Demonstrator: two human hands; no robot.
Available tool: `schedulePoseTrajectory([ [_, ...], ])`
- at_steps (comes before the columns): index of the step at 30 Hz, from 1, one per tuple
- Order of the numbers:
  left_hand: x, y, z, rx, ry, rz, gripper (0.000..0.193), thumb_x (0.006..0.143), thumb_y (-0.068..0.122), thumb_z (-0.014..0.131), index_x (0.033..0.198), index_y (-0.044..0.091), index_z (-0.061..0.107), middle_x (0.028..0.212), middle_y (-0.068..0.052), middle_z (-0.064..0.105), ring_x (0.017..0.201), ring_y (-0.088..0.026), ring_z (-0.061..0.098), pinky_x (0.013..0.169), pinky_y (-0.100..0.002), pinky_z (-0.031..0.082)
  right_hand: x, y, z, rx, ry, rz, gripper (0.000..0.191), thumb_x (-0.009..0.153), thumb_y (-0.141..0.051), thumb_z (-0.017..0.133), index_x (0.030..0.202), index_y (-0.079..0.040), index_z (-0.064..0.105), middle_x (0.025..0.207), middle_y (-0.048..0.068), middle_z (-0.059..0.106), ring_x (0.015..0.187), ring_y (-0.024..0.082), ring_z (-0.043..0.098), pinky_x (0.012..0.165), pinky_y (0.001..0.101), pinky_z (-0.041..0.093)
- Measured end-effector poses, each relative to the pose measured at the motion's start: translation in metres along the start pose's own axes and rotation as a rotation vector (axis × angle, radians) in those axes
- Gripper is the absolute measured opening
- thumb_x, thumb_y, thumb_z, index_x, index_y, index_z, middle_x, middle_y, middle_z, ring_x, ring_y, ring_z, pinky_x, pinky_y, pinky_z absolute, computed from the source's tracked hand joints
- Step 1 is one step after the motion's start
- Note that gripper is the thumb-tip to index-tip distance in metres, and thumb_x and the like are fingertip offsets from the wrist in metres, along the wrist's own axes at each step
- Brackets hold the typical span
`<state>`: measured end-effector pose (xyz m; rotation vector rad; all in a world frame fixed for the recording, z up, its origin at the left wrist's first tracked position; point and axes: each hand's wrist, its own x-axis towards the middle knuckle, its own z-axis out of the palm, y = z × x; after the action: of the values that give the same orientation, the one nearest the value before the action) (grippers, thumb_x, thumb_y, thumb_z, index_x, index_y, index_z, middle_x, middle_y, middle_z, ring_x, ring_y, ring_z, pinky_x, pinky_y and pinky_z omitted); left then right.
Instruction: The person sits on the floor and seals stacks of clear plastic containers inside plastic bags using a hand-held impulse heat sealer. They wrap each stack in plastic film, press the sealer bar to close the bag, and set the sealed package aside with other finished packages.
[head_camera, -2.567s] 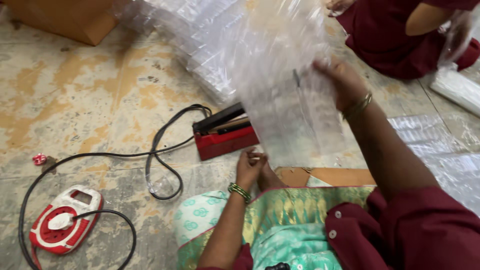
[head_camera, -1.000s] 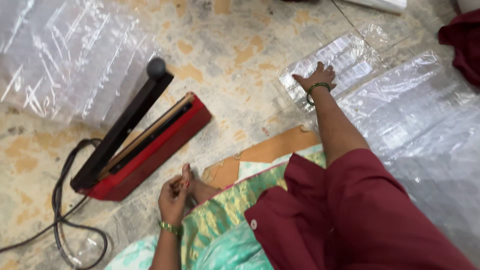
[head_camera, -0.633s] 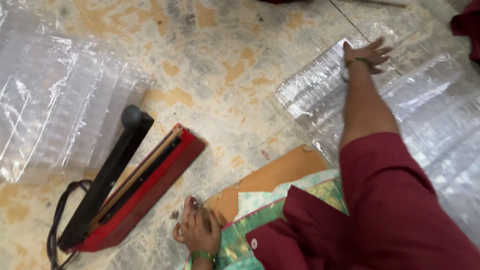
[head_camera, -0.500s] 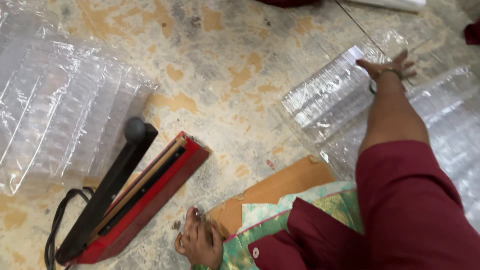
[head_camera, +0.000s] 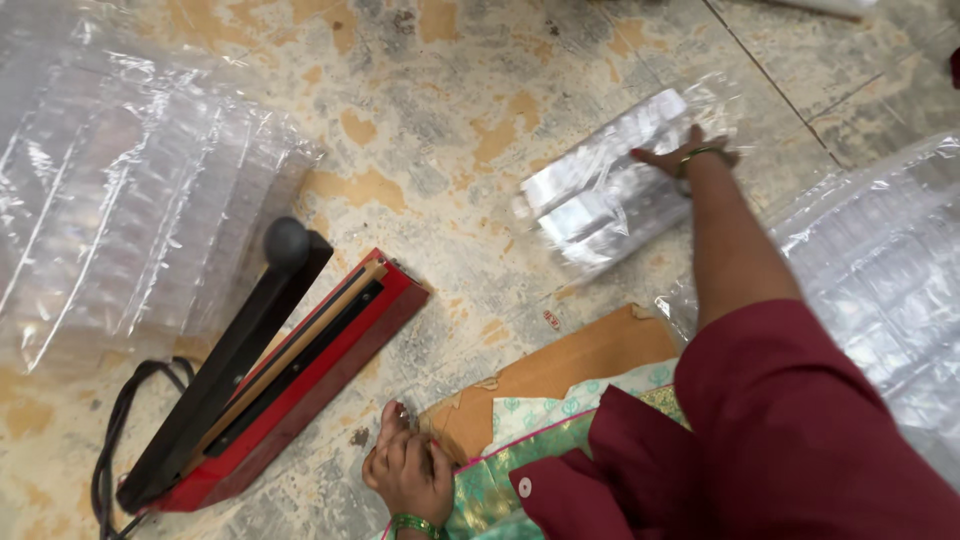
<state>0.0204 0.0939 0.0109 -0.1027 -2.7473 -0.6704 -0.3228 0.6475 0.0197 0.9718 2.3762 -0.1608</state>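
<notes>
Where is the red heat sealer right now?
In the head view the red heat sealer lies on the floor at lower left, its black arm raised, just left of the left hand and below the clear plastic sheets.

Clear plastic packet (head_camera: 600, 195) on the floor

Shiny, crinkled and see-through, it lies flat and slanted on the worn mottled floor, far right of centre, blurred.

red base (head_camera: 330, 350) and black arm (head_camera: 225, 365) on the sealer; clear, glossy plastic packs (head_camera: 600, 200); floor (head_camera: 420, 130) mottled grey with ochre patches; maroon sleeve (head_camera: 800, 440); green patterned cloth (head_camera: 500, 480), perhaps gold-edged; brown cardboard (head_camera: 570, 365); green bangle (head_camera: 412, 523).
</notes>
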Motion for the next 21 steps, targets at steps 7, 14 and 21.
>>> schedulePoseTrajectory([
  [7, -0.007, -0.009, 0.010, 0.006, -0.053, -0.060, 0.016, 0.077, 0.028, 0.068, 0.088, 0.017, 0.072, 0.114, -0.001, 0.067, 0.118, -0.024, 0.052, 0.108, -0.050, 0.026, -0.066, -0.032, 0.020, 0.325, 0.079, 0.002, 0.133, 0.067, -0.095, 0.059, 0.165, -0.020, 0.011, 0.171, 0.029, 0.001, 0.155, 0.049, 0.012, 0.119, 0.0606, 0.028],
  [14, -0.006, -0.009, 0.009, -0.014, -0.061, -0.063, 0.015, 0.080, 0.027, 0.066, 0.089, 0.016, 0.071, 0.116, -0.002, 0.066, 0.117, -0.024, 0.052, 0.110, -0.050, 0.026, -0.070, -0.009, 0.041, 1.294, 0.368, 0.184, 0.102, 0.080, -0.058, 0.087, 0.150, -0.016, 0.025, 0.144, 0.028, 0.037, 0.128, 0.037, 0.046, 0.098, 0.0473, 0.045],
  [21, -0.001, -0.008, 0.011, -0.038, -0.062, -0.078, 0.014, 0.082, 0.029, 0.065, 0.087, 0.017, 0.071, 0.113, 0.000, 0.066, 0.115, -0.024, 0.052, 0.108, -0.050, 0.027, -0.067, -0.023, 0.023, 1.750, 0.670, -0.124, 0.024, 0.092, -0.019, 0.073, 0.081, -0.008, 0.056, 0.070, 0.003, 0.065, 0.059, 0.013, 0.061, 0.056, 0.0271, 0.050],
])
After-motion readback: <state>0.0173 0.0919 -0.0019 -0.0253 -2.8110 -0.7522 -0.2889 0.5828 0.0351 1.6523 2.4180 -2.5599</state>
